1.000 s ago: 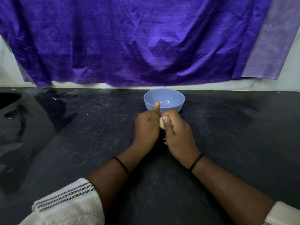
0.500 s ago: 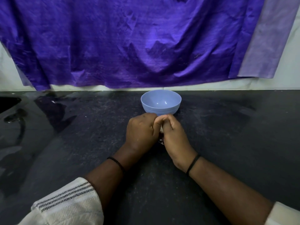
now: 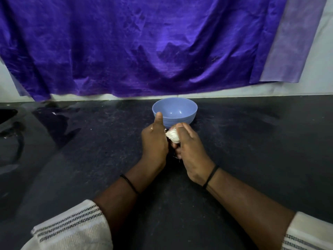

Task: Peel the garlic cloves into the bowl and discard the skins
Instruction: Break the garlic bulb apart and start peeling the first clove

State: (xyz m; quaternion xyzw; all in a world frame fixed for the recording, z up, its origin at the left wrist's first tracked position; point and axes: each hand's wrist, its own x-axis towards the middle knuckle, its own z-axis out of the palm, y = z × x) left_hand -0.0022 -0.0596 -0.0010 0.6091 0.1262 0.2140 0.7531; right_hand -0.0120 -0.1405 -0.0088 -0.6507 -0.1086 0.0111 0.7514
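A white garlic bulb (image 3: 172,135) with papery skin sits between my two hands, just in front of a light blue bowl (image 3: 187,109). My left hand (image 3: 155,141) grips the bulb's left side with curled fingers, its thumb raised straight up against the bowl's wall. My right hand (image 3: 191,147) holds the bulb from the right, thumb and forefinger laid over its top. The bowl's visible inside shows nothing in it. The lower part of the bulb is hidden by my fingers.
The bowl stands on a dark stone counter (image 3: 252,150) near a wall hung with purple cloth (image 3: 144,47). A dark sink opening (image 3: 7,114) lies at the far left edge. A tiny white fleck (image 3: 54,113) rests left of the bowl.
My left thumb, curled over the bulb half a second ago, has lifted upright again. More of the white bulb shows between the hands. The hands stay in front of the bowl.
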